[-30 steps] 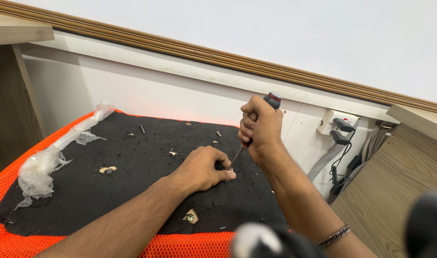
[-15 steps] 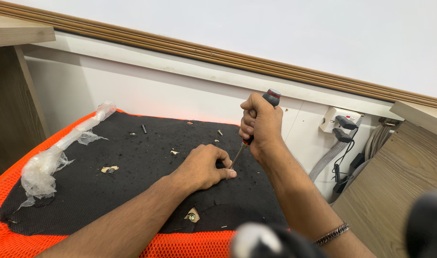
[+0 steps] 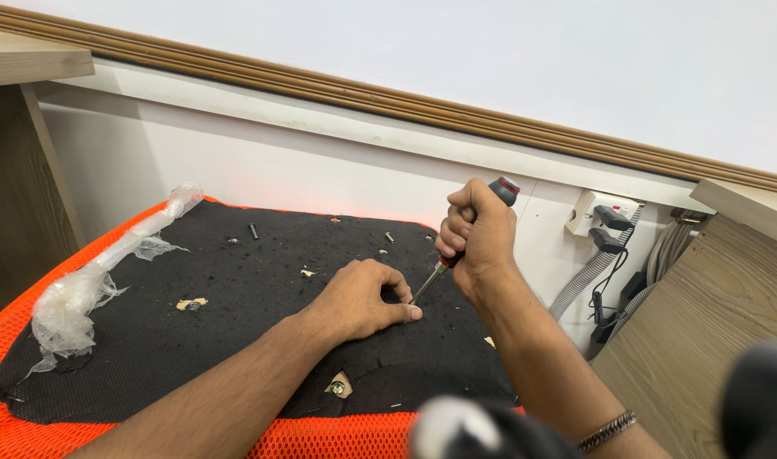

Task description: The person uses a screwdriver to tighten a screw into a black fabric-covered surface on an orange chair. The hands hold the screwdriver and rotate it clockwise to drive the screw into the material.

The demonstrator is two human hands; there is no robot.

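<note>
Screwdriver [image 3: 456, 255] with a black handle and red collar is held tilted, gripped in the closed fist of the right hand [image 3: 477, 238]; its metal shaft slants down-left to the black felt-like fabric panel [image 3: 235, 323], with the tip just beside the left hand's fingertips. Left hand [image 3: 363, 297] lies palm-down on the panel, fingers curled and pressed to the fabric beside the tip; whether it pinches anything cannot be told. Panel is matte and fibrous, edged by orange mesh [image 3: 14, 425]. Crumpled clear plastic wrap [image 3: 91, 285] lies along the panel's left edge. Small screws and pale scraps are scattered over the fabric. One torn hole [image 3: 339, 385] near the front edge shows a metal fitting. White wall socket [image 3: 601, 212] with black plugs sits right, beside grey corrugated hose [image 3: 579, 285].
</note>
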